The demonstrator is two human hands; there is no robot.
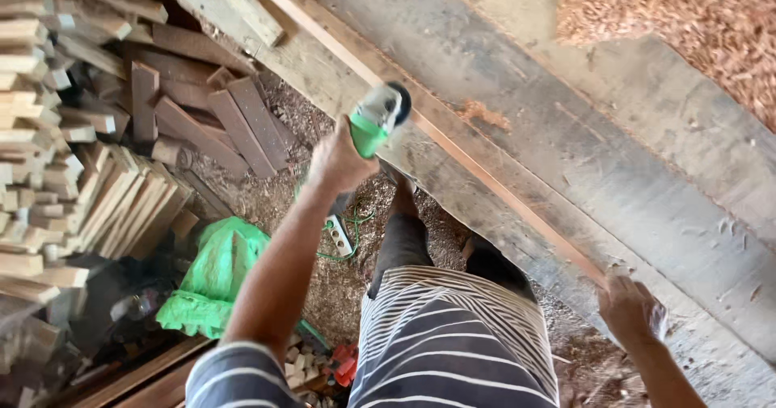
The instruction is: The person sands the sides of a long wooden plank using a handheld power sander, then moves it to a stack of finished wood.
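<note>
My left hand (338,162) is clamped around the green and white angle grinder (377,118), whose head rests against the thin reddish wood strip (453,145) lying along the grey workbench (614,165). My right hand (630,307) grips the near end of that same strip, fingers closed over it at the bench edge. Beside the bench, on the sawdust floor, lie a white power strip (339,235) with a green cord, a crumpled green sack (212,274), and farther from the bench, stacked wood offcuts (73,173). A heap of wood shavings (687,20) sits on the bench's far side.
</note>
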